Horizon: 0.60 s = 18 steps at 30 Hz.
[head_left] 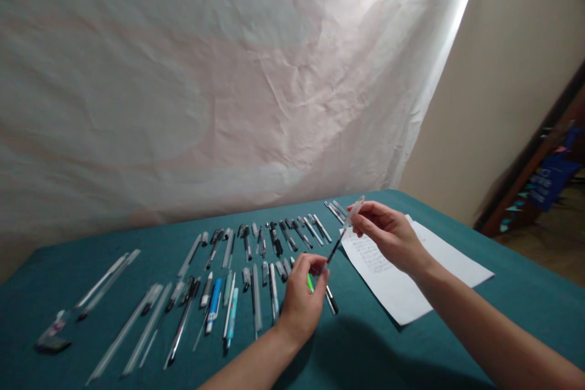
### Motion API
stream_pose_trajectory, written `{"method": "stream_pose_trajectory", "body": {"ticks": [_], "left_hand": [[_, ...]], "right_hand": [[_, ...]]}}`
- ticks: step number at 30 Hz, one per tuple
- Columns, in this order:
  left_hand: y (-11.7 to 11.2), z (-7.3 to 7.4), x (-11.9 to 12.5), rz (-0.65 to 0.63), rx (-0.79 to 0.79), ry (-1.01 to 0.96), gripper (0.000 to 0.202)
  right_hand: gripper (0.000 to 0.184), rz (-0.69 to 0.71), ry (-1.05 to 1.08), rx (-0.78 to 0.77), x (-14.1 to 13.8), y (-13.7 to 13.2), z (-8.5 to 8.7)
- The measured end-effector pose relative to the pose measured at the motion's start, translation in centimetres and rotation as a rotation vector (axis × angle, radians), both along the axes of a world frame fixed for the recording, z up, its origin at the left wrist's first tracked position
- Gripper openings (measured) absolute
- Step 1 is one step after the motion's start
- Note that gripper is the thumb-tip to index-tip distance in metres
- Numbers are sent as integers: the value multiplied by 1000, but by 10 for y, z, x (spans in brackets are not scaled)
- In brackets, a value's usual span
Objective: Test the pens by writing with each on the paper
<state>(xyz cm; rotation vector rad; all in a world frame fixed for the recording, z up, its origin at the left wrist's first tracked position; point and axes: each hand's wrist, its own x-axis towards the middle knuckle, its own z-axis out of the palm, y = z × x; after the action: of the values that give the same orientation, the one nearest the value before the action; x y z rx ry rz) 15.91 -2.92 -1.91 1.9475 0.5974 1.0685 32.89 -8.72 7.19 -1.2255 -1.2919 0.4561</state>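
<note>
Both hands are up over the green table (411, 372), and they share one thin pen (340, 242). My right hand (388, 234) pinches the clear top end. My left hand (304, 298) pinches the dark bottom end, and something bright green peeks out between its fingers. Lots of other pens (228, 280) lie in rows on the table. A sheet of paper (439, 262) with writing lies under my right hand. I think this pen is only partly done, because it is not in a row.
</note>
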Motion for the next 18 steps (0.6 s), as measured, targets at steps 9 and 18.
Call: {"method": "stream_pose_trajectory", "body": {"ticks": [9,18], "left_hand": [[2,-2,1,-6,-2,-2,13],[3,-3,-1,-5,12,-2,12]], "right_hand": [[21,45,-3,-24,0,0,0],[19,171,19,-89,-9,4,-6]]}}
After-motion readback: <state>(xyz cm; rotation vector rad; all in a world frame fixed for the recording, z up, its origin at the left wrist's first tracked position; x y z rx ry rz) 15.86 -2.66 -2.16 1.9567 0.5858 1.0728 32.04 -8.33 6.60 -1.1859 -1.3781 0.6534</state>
